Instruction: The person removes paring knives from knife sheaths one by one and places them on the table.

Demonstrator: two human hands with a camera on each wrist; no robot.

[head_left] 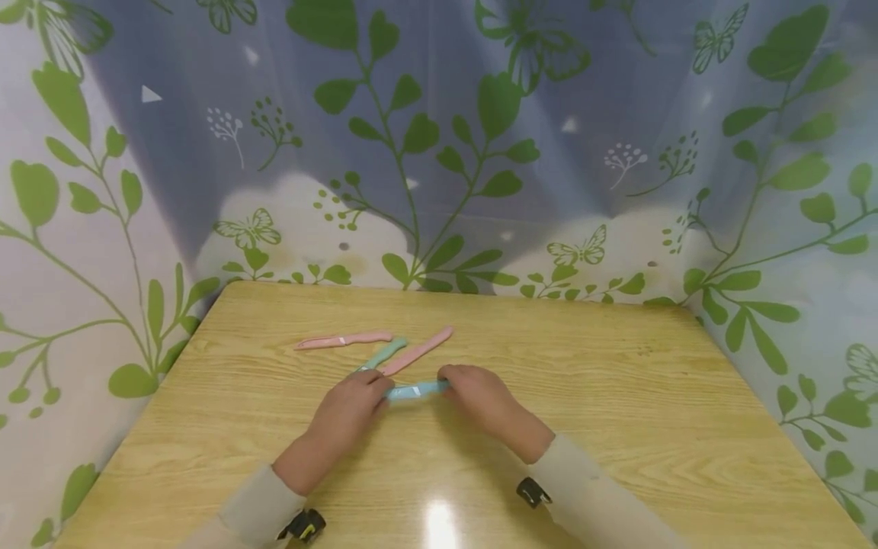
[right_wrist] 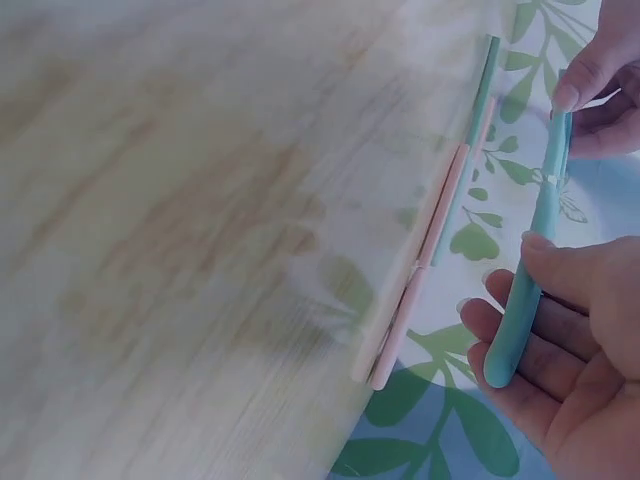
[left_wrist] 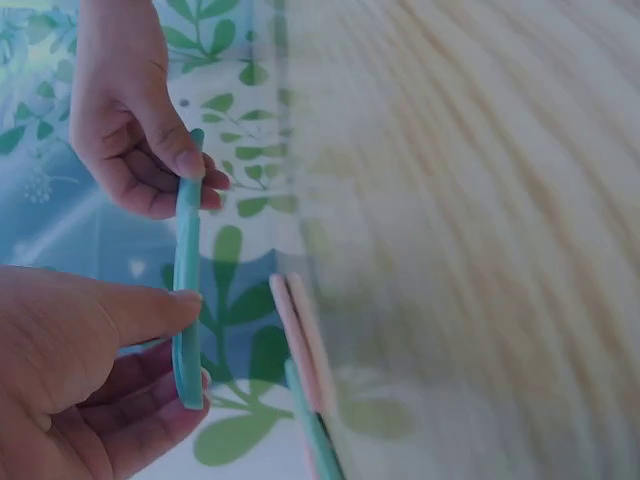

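Note:
Between my two hands a light blue knife (head_left: 417, 390) in a matching sheath is held above the table. My left hand (head_left: 346, 408) pinches its sheathed end between thumb and fingers. Its rounded handle end is in my right hand (head_left: 483, 400), thumb on top and fingers curled beneath, as the right wrist view shows along the handle (right_wrist: 518, 325). Just beyond my left hand lie a green knife (head_left: 384, 354) and a pink knife (head_left: 420, 351), close together; the hand partly hides their near ends. Another pink knife (head_left: 343, 341) lies farther back to the left.
The wood-grain table (head_left: 617, 427) extends to both sides and toward me. A curtain (head_left: 439, 191) printed with leaves and butterflies hangs behind its back edge and along both sides. Light glares off the tabletop near the front.

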